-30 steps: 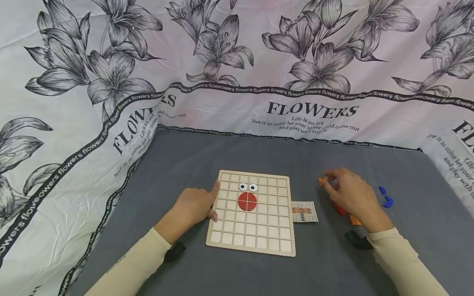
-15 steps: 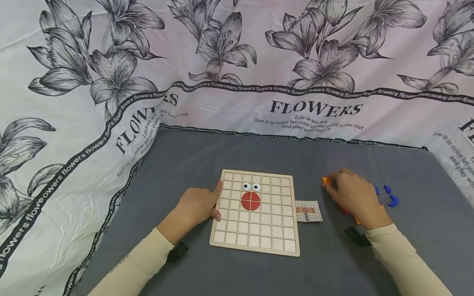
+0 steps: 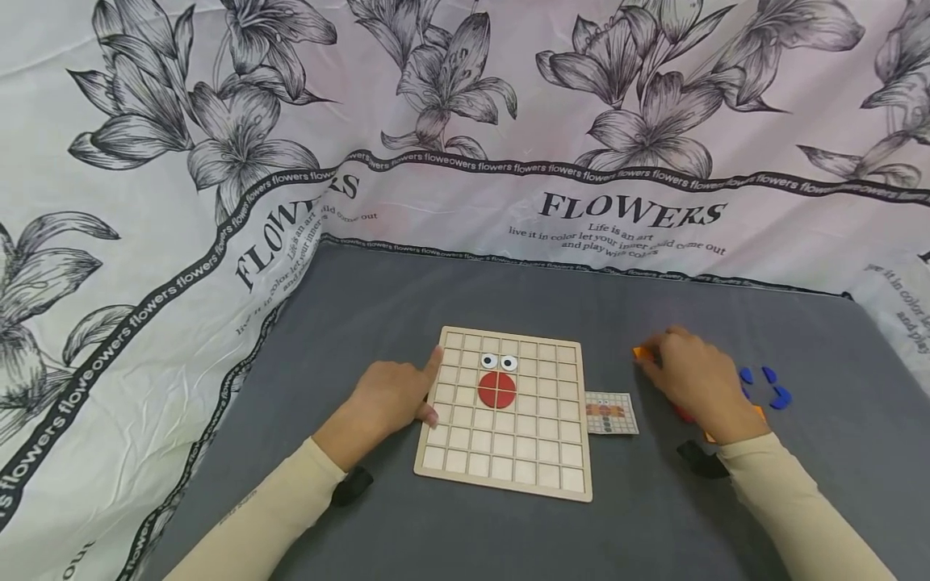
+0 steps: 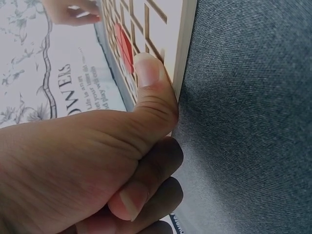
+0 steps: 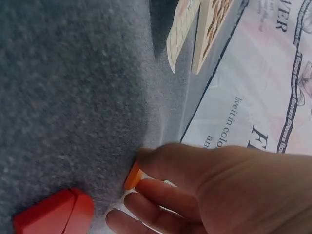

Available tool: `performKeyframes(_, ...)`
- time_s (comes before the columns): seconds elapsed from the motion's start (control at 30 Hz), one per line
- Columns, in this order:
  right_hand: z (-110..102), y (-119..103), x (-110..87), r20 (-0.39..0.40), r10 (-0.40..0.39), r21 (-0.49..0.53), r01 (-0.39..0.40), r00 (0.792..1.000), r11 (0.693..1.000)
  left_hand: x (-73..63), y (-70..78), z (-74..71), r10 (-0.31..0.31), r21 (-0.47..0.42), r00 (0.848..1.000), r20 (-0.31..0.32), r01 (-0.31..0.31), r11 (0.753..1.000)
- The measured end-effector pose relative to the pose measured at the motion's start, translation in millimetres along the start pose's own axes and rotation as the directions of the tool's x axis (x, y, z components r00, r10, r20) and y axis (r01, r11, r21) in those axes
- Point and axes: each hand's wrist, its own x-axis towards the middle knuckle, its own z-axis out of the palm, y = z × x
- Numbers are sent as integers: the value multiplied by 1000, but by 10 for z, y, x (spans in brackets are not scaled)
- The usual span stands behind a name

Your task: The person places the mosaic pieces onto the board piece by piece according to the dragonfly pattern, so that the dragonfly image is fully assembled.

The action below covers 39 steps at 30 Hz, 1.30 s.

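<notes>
A light wooden grid board (image 3: 501,452) lies on the grey cloth. Two googly-eye pieces (image 3: 499,362) sit near its top, with a red disc of quarter pieces (image 3: 497,390) just beneath. At the board's left edge, my left hand (image 3: 385,395) rests its straight index finger and its thumb on the rim; the other fingers are curled beside it, as the left wrist view shows. To the right, my right hand (image 3: 693,379) pinches a small orange piece (image 5: 132,176) between thumb and fingers, low over the cloth. The hand hides part of the piece.
A printed pattern card (image 3: 612,413) lies against the board's right side. Several blue pieces (image 3: 781,397) are scattered beyond my right hand. Red pieces (image 5: 48,214) and another orange piece (image 3: 759,413) lie partly hidden under that hand. A flower-printed curtain (image 3: 450,202) borders the table.
The whole view has shifted slightly, so the board and pieces appear further right. My right hand keeps the orange piece at nearly the same spot. The left hand stays on the board's edge.
</notes>
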Motion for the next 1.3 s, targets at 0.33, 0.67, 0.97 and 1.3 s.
performKeyframes(0.33, -91, 78, 143, 172, -39, 79, 26, 984, 997, -3, 9, -14, -5, -17, 1000, 5, 5, 1000)
performKeyframes(0.67, -99, 124, 152, 218, -24, 102, 2, 976, 995, 11, 22, -6, 1, -9, 1000, 4, -1, 1000)
performKeyframes(0.97, -60, 107, 123, 151, -53, 85, 41, 987, 996, 4, 13, -2, -2, 2, 1000, -12, 2, 1000)
performKeyframes(1.3, 38, 79, 113, 101, -87, 23, 85, 991, 996, -10, 21, -10, -2, -10, 1000, 2, 2, 1000)
